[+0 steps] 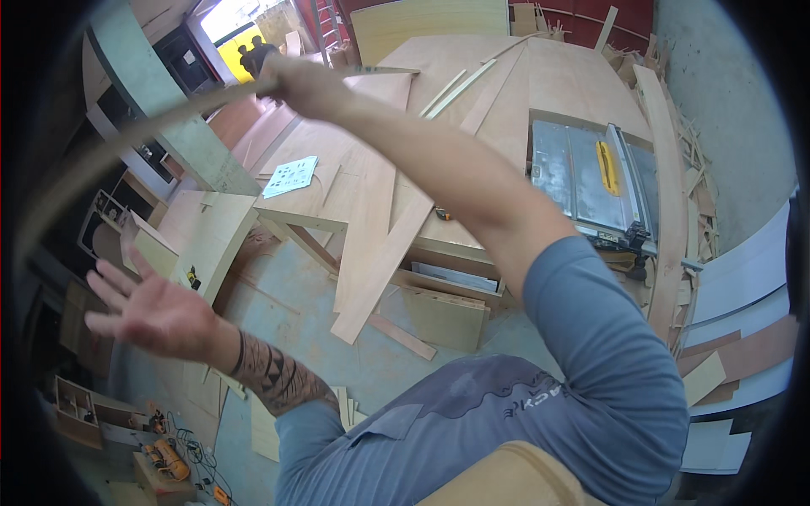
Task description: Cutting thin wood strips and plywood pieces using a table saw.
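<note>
My right hand is raised over the far left side of the large plywood worktable. Its fingers are closed round a long, thin wooden strip. The strip's near end sweeps toward the left rim, bending in the picture and blurred there. Lower on the left, my left hand is held up with its fingers spread and nothing in it. The strip passes above that hand without touching it. A printed sheet of paper lies on the table below my right hand.
A table saw with a yellow blade guard is set into the table at right. Loose boards jut over the near edge. Wood offcuts lean along the right wall. Orange power tools and cables lie lower left. Two people are far back.
</note>
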`<state>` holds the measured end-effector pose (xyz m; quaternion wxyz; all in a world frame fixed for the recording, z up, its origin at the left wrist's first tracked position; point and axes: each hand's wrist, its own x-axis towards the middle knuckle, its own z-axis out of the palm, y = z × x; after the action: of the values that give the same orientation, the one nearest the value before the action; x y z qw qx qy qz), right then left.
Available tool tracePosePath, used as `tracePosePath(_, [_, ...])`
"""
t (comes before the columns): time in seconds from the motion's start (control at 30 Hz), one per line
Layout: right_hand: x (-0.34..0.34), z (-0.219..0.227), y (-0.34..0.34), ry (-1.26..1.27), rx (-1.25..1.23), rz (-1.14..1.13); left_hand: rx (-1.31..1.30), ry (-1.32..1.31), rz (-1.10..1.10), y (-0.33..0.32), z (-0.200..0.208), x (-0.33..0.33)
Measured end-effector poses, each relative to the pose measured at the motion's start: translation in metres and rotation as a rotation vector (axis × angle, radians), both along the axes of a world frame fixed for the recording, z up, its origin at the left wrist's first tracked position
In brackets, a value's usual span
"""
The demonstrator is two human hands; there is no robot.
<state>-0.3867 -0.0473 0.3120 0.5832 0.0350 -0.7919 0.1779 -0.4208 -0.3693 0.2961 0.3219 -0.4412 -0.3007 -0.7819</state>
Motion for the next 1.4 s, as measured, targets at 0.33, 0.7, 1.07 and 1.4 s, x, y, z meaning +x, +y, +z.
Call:
tracePosePath(0.33, [-0.018,-0.295,-0.004,-0.580,0.205,-0.075,-0.017,-0.820,-0.222,0.006,-0.267,0.025])
tracePosePath(0.7, [0.326,-0.432,-0.103,-0.740,-0.559,-0.056,0.178,-1.329,-1.008,0.227,-0.438,-0.138])
tracePosePath(1.07, [0.799,-0.556,-0.218,-0.272,-1.628,-1.892,-0.525,-1.122,-1.329,0.383,-0.373,0.003])
tracePosePath(1.4, [0.812,-0.595,-0.126,-0.827,-1.707,-1.693,-1.758,-1.241,-1.267,0.233,-0.467,0.398])
